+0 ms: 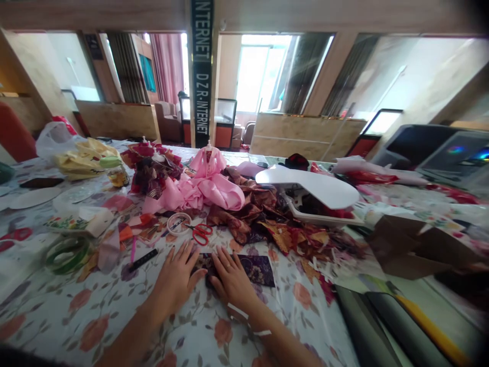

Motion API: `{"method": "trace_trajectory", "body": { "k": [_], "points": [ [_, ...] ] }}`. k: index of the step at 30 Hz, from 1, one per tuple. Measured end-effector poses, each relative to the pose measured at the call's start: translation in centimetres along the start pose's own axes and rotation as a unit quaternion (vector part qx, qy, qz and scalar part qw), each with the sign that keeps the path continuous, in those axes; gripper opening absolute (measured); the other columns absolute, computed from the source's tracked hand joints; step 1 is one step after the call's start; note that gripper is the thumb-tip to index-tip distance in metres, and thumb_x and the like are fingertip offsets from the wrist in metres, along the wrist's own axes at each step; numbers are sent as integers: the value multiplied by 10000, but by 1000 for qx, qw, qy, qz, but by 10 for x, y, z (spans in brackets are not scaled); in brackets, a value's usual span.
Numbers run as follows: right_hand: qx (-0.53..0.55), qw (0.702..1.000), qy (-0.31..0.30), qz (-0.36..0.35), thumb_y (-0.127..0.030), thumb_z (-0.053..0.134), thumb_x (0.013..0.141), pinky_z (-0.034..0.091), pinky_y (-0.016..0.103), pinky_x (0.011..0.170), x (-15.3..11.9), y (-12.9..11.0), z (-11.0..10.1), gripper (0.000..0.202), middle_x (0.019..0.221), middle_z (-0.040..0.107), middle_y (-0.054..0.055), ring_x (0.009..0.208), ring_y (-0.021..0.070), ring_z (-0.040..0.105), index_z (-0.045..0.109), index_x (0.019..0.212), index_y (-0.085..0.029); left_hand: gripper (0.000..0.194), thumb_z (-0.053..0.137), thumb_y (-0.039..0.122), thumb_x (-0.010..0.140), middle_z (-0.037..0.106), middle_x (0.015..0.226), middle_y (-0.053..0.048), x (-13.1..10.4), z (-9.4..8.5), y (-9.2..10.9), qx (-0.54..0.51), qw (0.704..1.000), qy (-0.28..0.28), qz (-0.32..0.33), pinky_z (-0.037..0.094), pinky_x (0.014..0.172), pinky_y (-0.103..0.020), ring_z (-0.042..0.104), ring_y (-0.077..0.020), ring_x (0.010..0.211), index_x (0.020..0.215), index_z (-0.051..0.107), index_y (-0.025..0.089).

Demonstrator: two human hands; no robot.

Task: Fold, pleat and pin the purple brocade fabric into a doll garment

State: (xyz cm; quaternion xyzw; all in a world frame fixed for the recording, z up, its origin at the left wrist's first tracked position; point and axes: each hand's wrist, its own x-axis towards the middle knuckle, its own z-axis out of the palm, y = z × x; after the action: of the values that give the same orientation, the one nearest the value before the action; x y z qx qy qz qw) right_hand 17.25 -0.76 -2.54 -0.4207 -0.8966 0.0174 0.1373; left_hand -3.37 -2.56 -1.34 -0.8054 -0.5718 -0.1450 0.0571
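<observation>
Bare forearms reach over the flowered tablecloth (225, 334), white strips (237, 311) stuck near the right wrist. Both hands are palm down, fingers loosely spread, side by side with a small gap: the right hand (234, 280) presses on the dark patterned cloth (260, 270), while the left hand (172, 280) lies at its left end. Smoothing or steadying that piece seems the step in hand. Any shift of it would call for light, even pressure, or fingertips lifting an edge. Just beyond lie red-handled scissors (201, 234) and a tape roll (179, 224), with a pink doll dress (219, 191) behind.
</observation>
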Motion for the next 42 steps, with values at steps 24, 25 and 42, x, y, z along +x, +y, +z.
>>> {"method": "trace_trajectory", "body": {
  "k": [24, 25, 42],
  "points": [
    [-33, 990, -49, 128, -556, 300, 921, 152, 583, 1106, -42, 35, -10, 693, 1497, 289, 125, 1397, 297, 220, 272, 1453, -113, 550, 343, 317, 920, 337, 1495, -78, 35, 57, 72, -41, 987, -24, 153, 195, 1132, -438, 273, -232, 1385, 1445, 309, 156],
    [-36, 989, -49, 135, -568, 307, 915, 153, 581, 1107, -44, 38, -10, 706, 1495, 292, 130, 1396, 300, 223, 283, 1449, -107, 546, 337, 315, 923, 338, 1494, -75, 35, 57, 72, -44, 987, -24, 150, 192, 1132, -439, 274, -231, 1385, 1446, 308, 158],
    [-76, 955, -46, 282, -638, 273, 890, 147, 570, 1111, -53, 43, -26, 857, 1513, 154, 209, 1410, 325, 149, 224, 1445, 13, 527, 311, 350, 939, 354, 1480, -87, 38, 46, 77, -56, 989, -47, 129, 240, 1114, -454, 301, -236, 1376, 1416, 362, 131]
  ]
}}
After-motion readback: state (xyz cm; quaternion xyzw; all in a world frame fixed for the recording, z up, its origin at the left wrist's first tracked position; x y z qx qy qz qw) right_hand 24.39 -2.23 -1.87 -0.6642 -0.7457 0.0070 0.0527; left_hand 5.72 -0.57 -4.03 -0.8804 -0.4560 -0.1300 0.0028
